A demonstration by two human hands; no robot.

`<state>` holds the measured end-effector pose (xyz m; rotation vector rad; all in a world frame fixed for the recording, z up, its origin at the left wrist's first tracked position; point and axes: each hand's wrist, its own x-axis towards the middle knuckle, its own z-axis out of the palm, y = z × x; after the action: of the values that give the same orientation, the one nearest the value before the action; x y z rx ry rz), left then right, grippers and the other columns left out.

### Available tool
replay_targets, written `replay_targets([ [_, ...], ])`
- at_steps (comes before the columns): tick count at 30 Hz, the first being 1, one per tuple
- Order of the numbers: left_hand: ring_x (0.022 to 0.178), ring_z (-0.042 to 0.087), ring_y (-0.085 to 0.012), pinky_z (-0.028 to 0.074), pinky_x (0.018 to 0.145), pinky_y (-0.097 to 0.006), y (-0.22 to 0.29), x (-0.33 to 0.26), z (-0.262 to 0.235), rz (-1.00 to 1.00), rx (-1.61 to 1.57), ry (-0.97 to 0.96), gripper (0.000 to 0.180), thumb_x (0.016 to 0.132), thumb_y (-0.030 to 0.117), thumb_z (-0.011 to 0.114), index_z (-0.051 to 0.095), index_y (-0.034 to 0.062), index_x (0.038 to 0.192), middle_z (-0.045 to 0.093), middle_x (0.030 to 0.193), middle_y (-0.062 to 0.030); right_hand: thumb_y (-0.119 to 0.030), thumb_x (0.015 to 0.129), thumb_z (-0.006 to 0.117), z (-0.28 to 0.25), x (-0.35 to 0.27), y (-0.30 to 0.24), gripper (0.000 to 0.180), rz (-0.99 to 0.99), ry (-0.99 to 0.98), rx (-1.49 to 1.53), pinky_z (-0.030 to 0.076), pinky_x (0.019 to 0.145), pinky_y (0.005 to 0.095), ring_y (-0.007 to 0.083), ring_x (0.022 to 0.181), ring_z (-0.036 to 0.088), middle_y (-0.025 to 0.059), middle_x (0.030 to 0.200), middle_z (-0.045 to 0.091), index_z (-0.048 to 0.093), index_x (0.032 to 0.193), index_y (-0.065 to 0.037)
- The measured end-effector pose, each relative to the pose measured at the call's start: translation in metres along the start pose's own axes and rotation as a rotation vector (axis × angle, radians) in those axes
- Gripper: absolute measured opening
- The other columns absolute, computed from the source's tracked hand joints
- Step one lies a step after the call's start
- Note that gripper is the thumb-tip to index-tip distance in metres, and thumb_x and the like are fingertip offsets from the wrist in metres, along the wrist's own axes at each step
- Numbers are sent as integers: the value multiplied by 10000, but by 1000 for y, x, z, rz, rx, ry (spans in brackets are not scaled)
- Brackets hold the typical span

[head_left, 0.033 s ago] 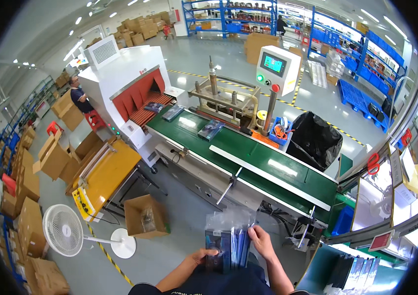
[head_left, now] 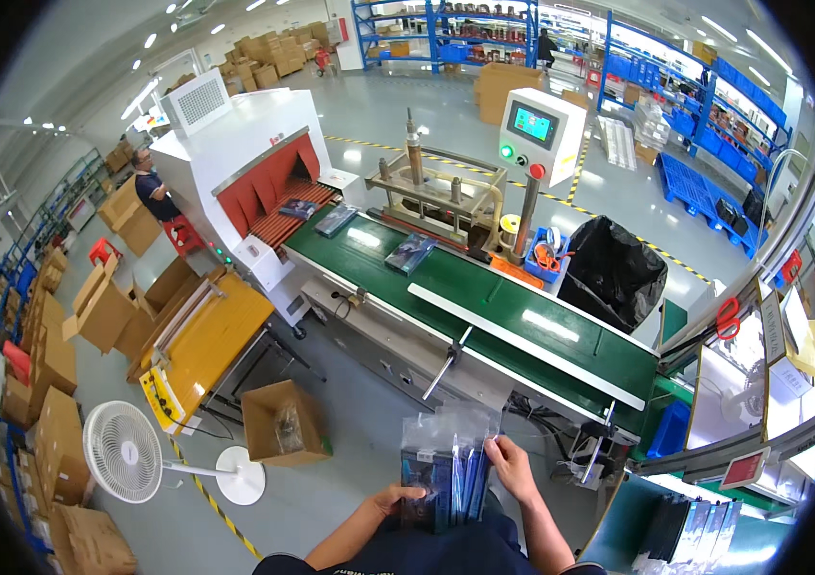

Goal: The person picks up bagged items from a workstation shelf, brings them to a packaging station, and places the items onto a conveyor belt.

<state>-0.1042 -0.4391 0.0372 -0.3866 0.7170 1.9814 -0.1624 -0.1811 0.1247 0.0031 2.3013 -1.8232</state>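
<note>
Held low in the frame: left hand point(head_left: 396, 498) closed under the packets point(head_left: 448, 470), right hand point(head_left: 511, 467) pinching their edge. Seemingly light, slippery, floppy; best gripped by the sides.

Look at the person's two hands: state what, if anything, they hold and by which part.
Both hold an upright stack of clear-bagged blue packets. The left hand grips its lower left side; the right hand pinches its upper right edge.
</note>
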Motion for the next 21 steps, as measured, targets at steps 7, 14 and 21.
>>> replay_targets([
  [7, 815, 611, -268, 491, 757, -411, 11, 8, -24, 119, -130, 219, 306, 696, 146, 618, 587, -12, 956, 629, 898, -130, -259, 875, 531, 1, 44, -5, 296, 21, -9, 54, 416, 619, 235, 73, 667, 477, 13, 682, 543, 604, 910, 26],
  [14, 874, 591, -326, 472, 809, -451, 50, 22, -42, 559, -455, 174, 438, 649, 214, 632, 566, -17, 1015, 617, 956, -156, -280, 865, 544, -32, 129, -4, 342, -28, 193, 24, 359, 560, 240, 70, 640, 440, -13, 661, 517, 596, 760, 42],
  [21, 928, 575, -336, 462, 835, -474, 108, 17, -48, 823, -442, 115, 524, 625, 152, 629, 514, -26, 1104, 585, 1035, -168, -231, 863, 537, -129, 297, 27, 292, -156, 754, 22, 332, 516, 235, 60, 573, 390, -29, 595, 462, 591, 763, 39],
])
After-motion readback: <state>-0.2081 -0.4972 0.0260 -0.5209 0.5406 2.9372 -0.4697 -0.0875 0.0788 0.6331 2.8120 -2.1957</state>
